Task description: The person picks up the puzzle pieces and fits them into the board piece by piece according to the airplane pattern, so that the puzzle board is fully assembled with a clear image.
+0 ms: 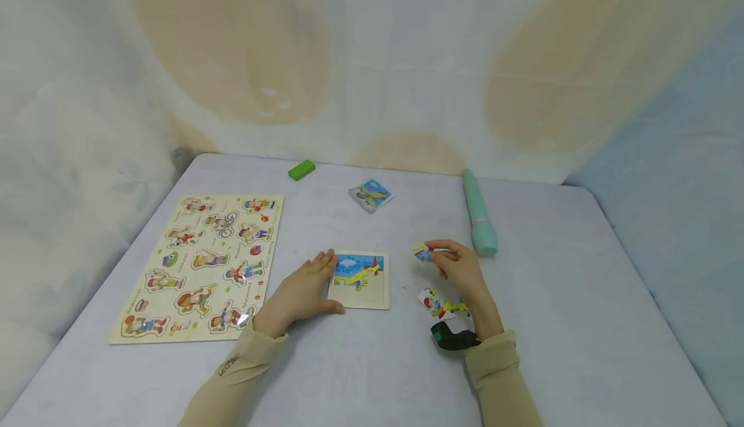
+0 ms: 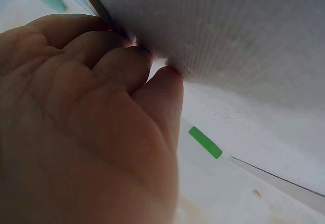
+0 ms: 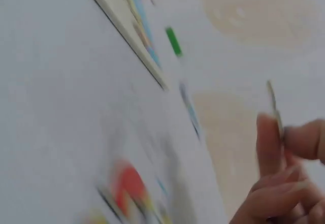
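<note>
A small square wooden jigsaw tray (image 1: 372,299) lies flat on the table, its upper part filled with blue and yellow pieces. My left hand (image 1: 303,290) rests along the tray's left edge, thumb spread near the lower left corner. To the right of the tray, my right hand (image 1: 463,270) pinches a blue-and-yellow jigsaw piece (image 1: 420,253) between thumb and fingers, raised above the table. The right wrist view shows that piece (image 3: 273,96) edge-on. Several loose jigsaw pieces (image 1: 434,303) lie below the right hand, partly hidden by the wrist.
A large board with cartoon figures (image 1: 217,239) lies at the left. Toward the back are a green block (image 1: 301,170) and a picture card (image 1: 372,195). A pale green, long folded object (image 1: 478,217) lies beyond the right hand. Something black (image 1: 453,336) sits at the right wrist.
</note>
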Available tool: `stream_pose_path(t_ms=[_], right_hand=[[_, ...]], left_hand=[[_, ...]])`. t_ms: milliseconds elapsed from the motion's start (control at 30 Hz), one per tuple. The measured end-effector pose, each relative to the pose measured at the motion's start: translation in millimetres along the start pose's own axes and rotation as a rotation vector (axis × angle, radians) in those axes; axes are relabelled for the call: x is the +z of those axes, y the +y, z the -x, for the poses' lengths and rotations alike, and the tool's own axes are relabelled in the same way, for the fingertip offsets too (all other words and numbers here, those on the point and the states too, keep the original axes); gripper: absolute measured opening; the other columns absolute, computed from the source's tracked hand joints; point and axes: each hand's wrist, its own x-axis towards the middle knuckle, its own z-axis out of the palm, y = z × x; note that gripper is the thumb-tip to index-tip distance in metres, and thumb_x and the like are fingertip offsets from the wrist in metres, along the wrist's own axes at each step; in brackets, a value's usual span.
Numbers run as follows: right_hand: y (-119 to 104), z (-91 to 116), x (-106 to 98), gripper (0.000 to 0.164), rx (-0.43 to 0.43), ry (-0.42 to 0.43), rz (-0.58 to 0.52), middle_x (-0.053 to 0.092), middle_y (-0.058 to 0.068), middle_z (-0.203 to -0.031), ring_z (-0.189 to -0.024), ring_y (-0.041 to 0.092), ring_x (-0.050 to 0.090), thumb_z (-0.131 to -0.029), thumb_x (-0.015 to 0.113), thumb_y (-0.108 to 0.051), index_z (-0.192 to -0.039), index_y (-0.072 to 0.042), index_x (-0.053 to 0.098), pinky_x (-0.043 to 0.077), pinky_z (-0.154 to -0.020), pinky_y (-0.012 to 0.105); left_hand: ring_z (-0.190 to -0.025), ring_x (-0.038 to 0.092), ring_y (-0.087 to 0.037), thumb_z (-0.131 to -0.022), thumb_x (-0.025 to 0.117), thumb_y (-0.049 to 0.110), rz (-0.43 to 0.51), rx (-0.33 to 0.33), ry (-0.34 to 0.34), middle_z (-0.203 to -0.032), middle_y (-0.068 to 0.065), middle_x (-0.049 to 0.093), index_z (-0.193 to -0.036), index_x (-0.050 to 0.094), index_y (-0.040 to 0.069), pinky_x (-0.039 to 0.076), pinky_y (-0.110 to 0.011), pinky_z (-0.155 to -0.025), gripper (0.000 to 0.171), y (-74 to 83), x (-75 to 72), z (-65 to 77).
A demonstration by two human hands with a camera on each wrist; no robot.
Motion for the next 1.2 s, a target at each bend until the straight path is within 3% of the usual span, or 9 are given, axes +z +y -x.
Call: stream_pose_path(t_ms=[167, 367, 600, 867, 1200], right_hand=[[-1.2, -0.5, 38.1, 0.025, -0.020, -0.054, 0.150, 0.059, 0.003, -0.069, -0.051, 0.009, 0.035, -0.094, 0.056, -0.012, -0.115, -0.004, 0.068, 0.030, -0.047, 0.019], [-5.5, 0.2, 64.5, 0.019, -0.048, -0.096, 0.181, 0.064, 0.005, -0.074, -0.063, 0.012, 0.044, -0.092, 0.064, -0.014, -0.108, -0.007, 0.070, 0.035, -0.056, 0.020], [-3.4, 2.1, 75.6, 0.018, -0.073, -0.101, 0.260, 0.060, -0.001, -0.065, -0.059, 0.011, 0.045, -0.088, 0.069, -0.013, -0.104, -0.007, 0.063, 0.034, -0.053, 0.020], [-7.6, 2.6, 84.7, 0.022, -0.081, -0.042, 0.363, 0.048, -0.002, -0.066, -0.057, 0.012, 0.042, -0.084, 0.072, -0.015, -0.083, -0.009, 0.052, 0.032, -0.050, 0.021], [-11.5, 1.1, 89.9, 0.030, -0.036, 0.033, 0.437, 0.052, 0.001, -0.066, -0.055, 0.013, 0.044, -0.076, 0.078, -0.019, -0.078, -0.009, 0.050, 0.032, -0.046, 0.021]], left_hand=[[-0.149, 0.021, -0.035, -0.075, 0.079, 0.046, 0.006, -0.009, 0.001, -0.159, -0.019, 0.024, -0.149, 0.030, -0.003, 0.024, -0.050, -0.120, 0.101, -1.7, 1.1, -0.4], [-0.148, 0.021, -0.035, -0.075, 0.078, 0.046, 0.004, -0.006, 0.006, -0.159, -0.018, 0.024, -0.149, 0.030, -0.003, 0.024, -0.050, -0.121, 0.101, -1.6, 2.2, -1.2], [-0.149, 0.022, -0.035, -0.075, 0.079, 0.046, 0.005, -0.010, 0.008, -0.159, -0.018, 0.025, -0.149, 0.031, -0.003, 0.024, -0.049, -0.121, 0.101, -2.5, 2.8, -1.1], [-0.149, 0.021, -0.035, -0.075, 0.078, 0.047, -0.001, -0.006, 0.017, -0.159, -0.018, 0.024, -0.149, 0.030, -0.003, 0.024, -0.050, -0.121, 0.101, -4.2, 3.4, -2.1], [-0.149, 0.021, -0.034, -0.075, 0.079, 0.046, 0.008, -0.012, 0.006, -0.159, -0.018, 0.025, -0.150, 0.030, -0.002, 0.023, -0.050, -0.121, 0.102, -2.2, 2.5, -0.9]])
